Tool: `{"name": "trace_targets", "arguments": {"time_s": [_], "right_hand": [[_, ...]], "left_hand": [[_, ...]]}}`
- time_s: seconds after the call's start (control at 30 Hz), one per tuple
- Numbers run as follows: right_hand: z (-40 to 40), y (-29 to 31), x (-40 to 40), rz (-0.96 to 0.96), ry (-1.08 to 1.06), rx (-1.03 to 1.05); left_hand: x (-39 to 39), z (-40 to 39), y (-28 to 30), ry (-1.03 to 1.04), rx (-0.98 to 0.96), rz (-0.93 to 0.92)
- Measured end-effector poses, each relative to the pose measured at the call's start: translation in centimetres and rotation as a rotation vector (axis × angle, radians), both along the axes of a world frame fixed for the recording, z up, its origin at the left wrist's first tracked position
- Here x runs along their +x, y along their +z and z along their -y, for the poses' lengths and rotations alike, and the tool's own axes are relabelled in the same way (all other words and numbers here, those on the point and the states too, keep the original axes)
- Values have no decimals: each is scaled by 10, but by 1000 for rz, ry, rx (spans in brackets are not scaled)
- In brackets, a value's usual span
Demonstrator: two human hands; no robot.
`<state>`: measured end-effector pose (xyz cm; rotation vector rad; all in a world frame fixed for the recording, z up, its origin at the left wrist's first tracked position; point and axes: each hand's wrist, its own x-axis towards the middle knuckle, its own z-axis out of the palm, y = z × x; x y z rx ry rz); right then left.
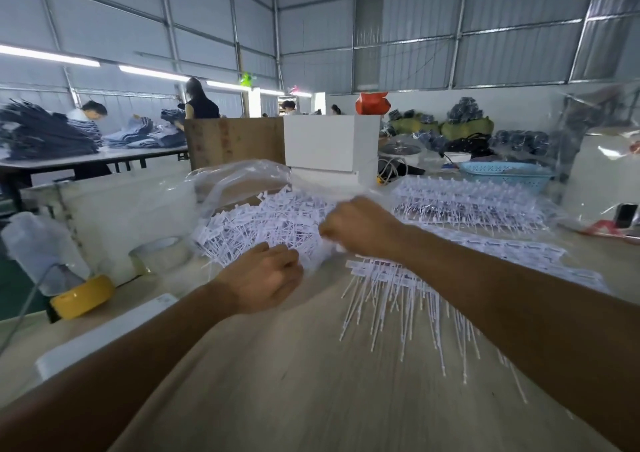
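**Workshop bench, both hands in the fasteners**

Corrugated metal walls and strip lights enclose the room, and people at a far table sort stacked denim. On the pale wooden bench, a heap of white tag fasteners lies towards the middle, spilling from a clear plastic bag.

The left hand is curled at the heap's near edge, and the right hand is closed on a tuft at its right side. Blur hides the fingertips.

A loose fan of fasteners lies just right of the hands, under the right forearm. A further row runs along the far right, in front of a blue basket.

A white box and a brown board stand behind the heap. A clear tape roll and a yellow tape roll crowd the left edge, and a phone sits at the right edge.
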<state>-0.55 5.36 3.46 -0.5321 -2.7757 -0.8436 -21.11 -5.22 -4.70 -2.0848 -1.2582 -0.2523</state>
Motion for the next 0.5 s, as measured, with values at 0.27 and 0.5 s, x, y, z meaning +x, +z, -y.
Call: {"name": "trace_targets", "arguments": {"time_s": [0.27, 0.5], "right_hand": [[-5, 51, 6, -141, 32, -245], [1, 72, 31, -218, 70, -225]], "left_hand": [[1, -43, 31, 339, -513, 600], [-16, -80, 21, 428, -440, 774]]}}
